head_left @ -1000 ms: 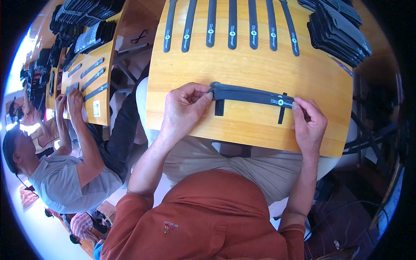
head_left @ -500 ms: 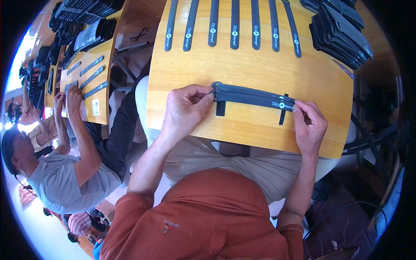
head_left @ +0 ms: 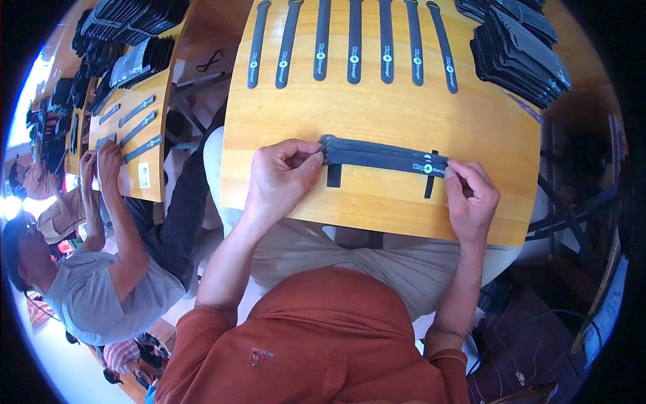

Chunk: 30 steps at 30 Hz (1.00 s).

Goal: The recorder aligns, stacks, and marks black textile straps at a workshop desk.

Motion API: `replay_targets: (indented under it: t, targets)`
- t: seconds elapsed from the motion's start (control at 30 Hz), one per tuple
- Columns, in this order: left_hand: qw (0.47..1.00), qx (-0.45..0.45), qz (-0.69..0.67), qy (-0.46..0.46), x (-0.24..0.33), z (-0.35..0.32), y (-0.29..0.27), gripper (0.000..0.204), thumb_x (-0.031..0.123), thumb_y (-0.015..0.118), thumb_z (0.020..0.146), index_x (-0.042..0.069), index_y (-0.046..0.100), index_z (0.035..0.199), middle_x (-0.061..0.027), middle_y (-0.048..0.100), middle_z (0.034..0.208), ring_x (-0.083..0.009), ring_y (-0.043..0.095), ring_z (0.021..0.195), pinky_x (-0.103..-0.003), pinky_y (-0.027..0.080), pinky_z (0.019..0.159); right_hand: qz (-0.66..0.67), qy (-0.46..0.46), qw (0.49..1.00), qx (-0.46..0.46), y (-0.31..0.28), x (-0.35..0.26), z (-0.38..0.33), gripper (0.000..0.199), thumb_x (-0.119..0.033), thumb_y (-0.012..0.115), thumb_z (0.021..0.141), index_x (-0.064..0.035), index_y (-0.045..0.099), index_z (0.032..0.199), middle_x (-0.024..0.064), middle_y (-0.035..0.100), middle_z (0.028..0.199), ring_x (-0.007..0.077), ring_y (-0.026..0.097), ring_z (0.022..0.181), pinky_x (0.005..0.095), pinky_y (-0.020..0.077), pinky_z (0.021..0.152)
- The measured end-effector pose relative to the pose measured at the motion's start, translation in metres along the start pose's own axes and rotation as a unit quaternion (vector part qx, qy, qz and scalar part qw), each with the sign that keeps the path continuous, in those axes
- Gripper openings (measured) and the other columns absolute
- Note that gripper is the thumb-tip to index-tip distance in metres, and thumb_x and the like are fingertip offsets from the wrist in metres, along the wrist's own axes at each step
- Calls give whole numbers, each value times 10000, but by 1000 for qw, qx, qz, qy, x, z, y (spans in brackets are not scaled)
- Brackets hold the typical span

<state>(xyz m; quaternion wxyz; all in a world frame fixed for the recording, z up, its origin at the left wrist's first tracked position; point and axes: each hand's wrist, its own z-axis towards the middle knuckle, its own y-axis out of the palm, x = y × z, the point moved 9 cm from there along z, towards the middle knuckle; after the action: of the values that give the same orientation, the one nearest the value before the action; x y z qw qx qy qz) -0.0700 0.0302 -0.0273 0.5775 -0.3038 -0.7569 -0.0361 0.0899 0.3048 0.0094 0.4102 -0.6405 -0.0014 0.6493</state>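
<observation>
Both ends pinched | left hand [head_left: 279, 176] and right hand [head_left: 473, 202]: fingers [head_left: 313, 161] clamped on stacked grey straps [head_left: 377, 157] | straps over two black strips [head_left: 334, 176], near side of worktop [head_left: 269, 118] | likely best: edges flush, tension even

I have room to slide a hand across the bare table [head_left: 282, 121] at twelve o'clock from the held straps [head_left: 377, 153]. Past that, seven flat straps [head_left: 354, 40] block me. A big pile [head_left: 521, 57] fills two o'clock; the left hand [head_left: 279, 176] blocks nine.
</observation>
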Motion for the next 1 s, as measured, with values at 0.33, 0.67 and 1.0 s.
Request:
replay_targets:
  t: [0.33, 0.67, 1.0]
  targets:
    - [1000, 9, 6, -16, 3, 0, -2, 136, 49, 715, 964, -56, 759, 1037, -28, 713, 745, -33, 597, 625, -200, 487, 564, -2, -11, 1000, 8, -1, -1, 0, 98, 41, 707, 890, 49, 727, 985, 97, 672, 815, 129, 620, 653, 258, 469, 572]
    - [1000, 6, -7, -9, 3, 1, 0, 129, 48, 722, 963, -56, 758, 1030, -37, 718, 749, -39, 603, 615, -199, 492, 558, -13, -11, 1000, 6, -1, 1, 0, 99, 36, 712, 894, 42, 731, 992, 85, 662, 810, 121, 605, 662, 253, 460, 574]
    - [1000, 4, -14, -11, 3, 1, 0, 123, 40, 724, 961, -59, 755, 1027, -33, 711, 741, -40, 598, 609, -196, 485, 550, -21, -12, 1000, 4, -1, 1, 0, 94, 29, 710, 897, 35, 732, 987, 86, 665, 820, 121, 609, 662, 251, 460, 570]
